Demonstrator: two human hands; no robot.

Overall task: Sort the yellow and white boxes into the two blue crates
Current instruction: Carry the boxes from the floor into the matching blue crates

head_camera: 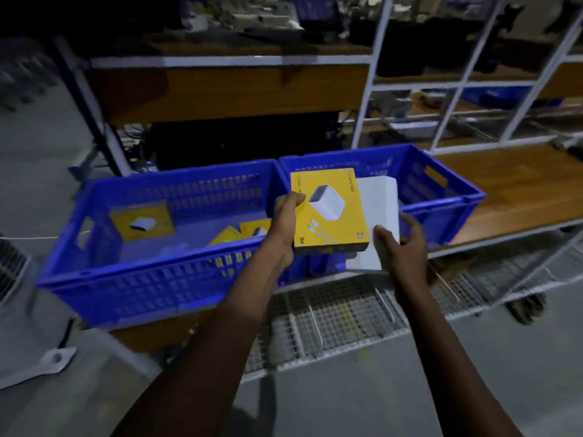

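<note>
My left hand [285, 223] grips a yellow box [329, 212] printed with a white charger, held above the gap between the two blue crates. My right hand [400, 247] holds a plain white box [377, 216] just behind and to the right of the yellow one, over the near wall of the right crate [448, 184]. The left crate [94, 279] holds several yellow boxes: one [142, 222] leans near its left end, others [243, 231] lie by my left wrist. The inside of the right crate is mostly hidden by the held boxes.
Both crates sit side by side on a wooden bench top [511, 190]. A wire-mesh shelf [340, 316] runs below its front edge. White metal racking [454, 102] and a dark shelf unit stand behind. Grey floor [347, 405] lies under my arms.
</note>
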